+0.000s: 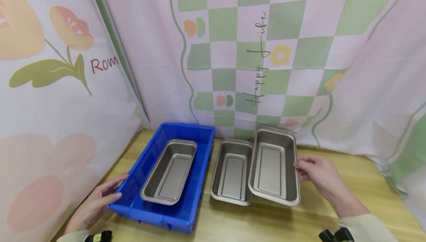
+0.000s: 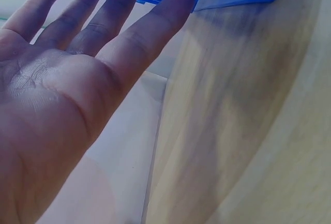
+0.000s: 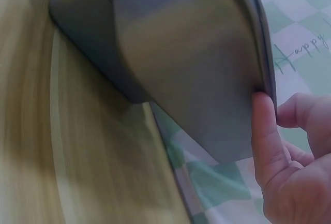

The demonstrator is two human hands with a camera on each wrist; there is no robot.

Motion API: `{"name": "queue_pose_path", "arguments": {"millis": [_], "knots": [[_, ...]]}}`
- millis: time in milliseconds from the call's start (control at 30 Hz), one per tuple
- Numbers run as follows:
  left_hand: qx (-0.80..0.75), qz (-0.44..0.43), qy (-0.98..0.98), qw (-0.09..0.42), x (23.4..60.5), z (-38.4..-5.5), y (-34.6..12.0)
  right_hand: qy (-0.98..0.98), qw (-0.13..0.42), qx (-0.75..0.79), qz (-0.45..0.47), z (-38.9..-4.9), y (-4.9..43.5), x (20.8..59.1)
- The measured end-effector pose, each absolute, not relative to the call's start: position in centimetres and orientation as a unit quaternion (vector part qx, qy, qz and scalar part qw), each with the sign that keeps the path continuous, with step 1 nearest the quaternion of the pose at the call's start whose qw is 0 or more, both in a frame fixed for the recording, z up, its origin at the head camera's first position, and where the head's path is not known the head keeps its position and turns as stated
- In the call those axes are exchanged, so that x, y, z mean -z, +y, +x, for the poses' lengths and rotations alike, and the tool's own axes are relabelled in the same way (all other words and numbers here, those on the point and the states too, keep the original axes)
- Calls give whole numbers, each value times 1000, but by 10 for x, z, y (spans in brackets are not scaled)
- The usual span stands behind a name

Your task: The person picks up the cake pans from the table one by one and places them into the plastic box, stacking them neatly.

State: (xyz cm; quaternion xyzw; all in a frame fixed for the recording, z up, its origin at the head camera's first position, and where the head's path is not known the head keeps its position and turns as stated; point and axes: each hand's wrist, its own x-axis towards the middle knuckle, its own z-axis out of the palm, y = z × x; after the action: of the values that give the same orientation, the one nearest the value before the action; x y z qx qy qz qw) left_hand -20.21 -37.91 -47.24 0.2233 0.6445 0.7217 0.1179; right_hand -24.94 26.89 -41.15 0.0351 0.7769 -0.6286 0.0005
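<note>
My right hand [image 1: 317, 175] pinches the right rim of a metal loaf pan [image 1: 271, 168] between thumb and fingers. That pan is lifted and tilted over the table, its left side overlapping a second loaf pan [image 1: 233, 171] in the head view. In the right wrist view, the held pan's smooth outer side [image 3: 191, 58] shows beside the thumb and fingers. My left hand [image 1: 96, 203], fingers nearly straight, touches the left side of a blue plastic bin [image 1: 179, 221]. A third loaf pan [image 1: 171, 173] lies inside the bin. The left wrist view shows the fingertips [image 2: 181, 1] at the bin's rim.
Everything stands on a wooden table [image 1: 229, 225]. A printed curtain [image 1: 226, 50] hangs right behind the bin and pans, and another white floral cloth [image 1: 60, 116] closes off the left side.
</note>
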Motion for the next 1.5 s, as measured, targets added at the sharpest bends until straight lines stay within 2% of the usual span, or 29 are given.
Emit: {"name": "queue_pose_path", "arguments": {"millis": [367, 900, 1500], "knots": [[-724, 246, 634, 113, 473, -203, -381, 746, 9, 666, 34, -255, 245, 402], [-729, 226, 632, 133, 471, -203, -380, 716, 24, 697, 9, -267, 193, 391], [-729, 223, 635, 129, 469, -202, -381, 702, 34, 711, -9, -281, 129, 393]]}}
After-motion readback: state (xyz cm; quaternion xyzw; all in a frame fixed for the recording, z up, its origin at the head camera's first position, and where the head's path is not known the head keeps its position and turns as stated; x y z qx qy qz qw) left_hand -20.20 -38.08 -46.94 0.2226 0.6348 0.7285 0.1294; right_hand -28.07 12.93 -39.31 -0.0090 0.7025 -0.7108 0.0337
